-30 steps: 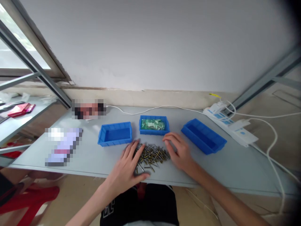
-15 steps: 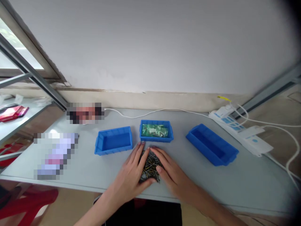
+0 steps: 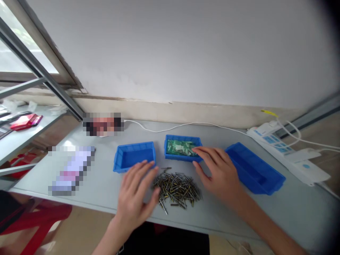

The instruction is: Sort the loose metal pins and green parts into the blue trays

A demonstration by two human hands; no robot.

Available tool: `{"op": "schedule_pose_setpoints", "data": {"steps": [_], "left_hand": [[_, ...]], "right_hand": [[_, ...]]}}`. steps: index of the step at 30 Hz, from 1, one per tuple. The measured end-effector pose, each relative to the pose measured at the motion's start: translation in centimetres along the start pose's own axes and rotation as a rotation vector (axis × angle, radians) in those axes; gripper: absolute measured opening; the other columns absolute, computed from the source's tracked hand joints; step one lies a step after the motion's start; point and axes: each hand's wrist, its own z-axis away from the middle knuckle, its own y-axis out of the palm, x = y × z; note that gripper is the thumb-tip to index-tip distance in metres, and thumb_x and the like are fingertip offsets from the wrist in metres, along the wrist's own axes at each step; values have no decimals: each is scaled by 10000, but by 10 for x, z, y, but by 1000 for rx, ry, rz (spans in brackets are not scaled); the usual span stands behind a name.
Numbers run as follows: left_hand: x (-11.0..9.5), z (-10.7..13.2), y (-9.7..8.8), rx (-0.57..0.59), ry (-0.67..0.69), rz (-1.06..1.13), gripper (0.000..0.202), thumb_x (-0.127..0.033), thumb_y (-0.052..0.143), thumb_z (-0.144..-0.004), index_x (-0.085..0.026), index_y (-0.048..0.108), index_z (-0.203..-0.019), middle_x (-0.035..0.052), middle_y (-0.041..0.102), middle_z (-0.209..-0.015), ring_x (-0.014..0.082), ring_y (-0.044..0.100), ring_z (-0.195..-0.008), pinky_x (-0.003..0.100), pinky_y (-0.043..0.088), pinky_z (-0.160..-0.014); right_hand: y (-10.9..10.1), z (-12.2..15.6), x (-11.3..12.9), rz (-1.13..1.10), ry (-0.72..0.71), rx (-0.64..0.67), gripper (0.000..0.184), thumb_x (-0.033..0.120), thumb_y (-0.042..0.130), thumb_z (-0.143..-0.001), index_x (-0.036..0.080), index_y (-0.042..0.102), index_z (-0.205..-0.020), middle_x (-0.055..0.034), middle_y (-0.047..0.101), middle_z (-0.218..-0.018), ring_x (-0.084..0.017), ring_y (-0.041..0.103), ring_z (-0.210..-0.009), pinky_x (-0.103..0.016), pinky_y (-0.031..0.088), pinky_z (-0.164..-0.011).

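Note:
A heap of thin metal pins or screws (image 3: 179, 189), some yellowish and some dark, lies loose on the grey table near its front edge. My left hand (image 3: 136, 193) hovers at the heap's left side, fingers spread, holding nothing. Over on the right, my right hand (image 3: 219, 173) is raised with fingers apart, its fingertips by the front right corner of the middle blue bin (image 3: 183, 158). Green and silvery small packets (image 3: 180, 147) fill that bin. Whether the right fingertips touch the bin or packets I cannot tell.
An empty blue bin (image 3: 135, 157) stands left of the middle one, and a longer blue bin (image 3: 255, 170) sits slanted at the right. A white power strip (image 3: 287, 152) with cables lies along the right side. Blurred-out objects (image 3: 71, 168) are on the left.
Both hands have parted from around the heap: the left moved left, the right up and right toward the middle bin. The heap is now uncovered and more spread out. The view has shifted slightly.

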Motion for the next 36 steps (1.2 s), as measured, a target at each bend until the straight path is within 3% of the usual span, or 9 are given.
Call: {"op": "schedule_pose_setpoints", "data": {"steps": [3,6,9,17,23,27,29,32,36], "left_hand": [[28,-3,-8,38,-157,-129,384,-268,637,-1082,-195,630,-1459,145,745,-1389,345,674,-1300,536,479,-1136],[54,-9,-8,199,-90,-115,280,-330,588,-1124,-213,687,-1358,87,812,-1213,295,742,-1122,543,439,-1152],[66,-20,-4,279,-57,-73,228,-328,556,-1141,-243,742,-1240,47,831,-1130,259,751,-1052,514,427,-1130],[66,-40,10,326,-48,-74,266,-352,524,-1148,-246,766,-1178,52,836,-1135,259,734,-1043,487,436,-1057],[60,-31,12,199,5,-115,209,-317,580,-1121,-218,761,-1152,49,835,-1029,242,747,-932,453,471,-957],[52,-35,11,124,53,-124,226,-308,598,-1113,-209,737,-1261,60,832,-1032,240,747,-927,427,484,-926],[50,-41,10,149,76,-134,294,-319,591,-1122,-192,698,-1364,70,827,-1050,239,740,-929,418,482,-917],[47,-50,12,281,136,-155,381,-340,550,-1149,-182,635,-1485,51,807,-981,229,714,-856,398,463,-828],[47,-53,16,370,199,-124,352,-336,485,-1178,-206,672,-1446,37,796,-943,216,692,-819,369,443,-738]], "right_hand": [[13,-5,-15,-17,-38,127,160,210,602,-1101,191,713,-1216,-103,788,-1138,-320,705,-1071,-489,499,-925],[24,-2,-19,-70,-30,151,144,172,584,-1102,198,724,-1114,-83,777,-1048,-296,694,-1033,-472,491,-955],[27,0,-17,-106,-34,133,144,184,580,-1111,210,720,-1123,-80,778,-1051,-289,683,-1034,-462,480,-975],[23,3,-16,-201,-48,136,132,179,575,-1103,210,703,-1094,-70,783,-1039,-262,675,-993,-468,462,-1014],[21,5,-12,-238,-41,127,132,183,580,-1081,225,702,-1052,-56,793,-1018,-254,689,-980,-466,460,-1001],[21,6,-11,-246,-30,114,133,184,582,-1063,228,706,-1046,-57,790,-1003,-254,687,-963,-466,454,-983],[22,6,-11,-250,-29,106,128,184,584,-1058,228,704,-1043,-58,789,-1005,-253,685,-961,-464,446,-980],[23,7,-11,-259,-24,102,118,184,591,-1045,228,700,-1037,-59,789,-999,-255,680,-957,-460,439,-971],[22,6,-8,-300,-21,78,112,200,589,-1044,223,688,-998,-44,779,-950,-239,665,-900,-451,420,-947]]}}
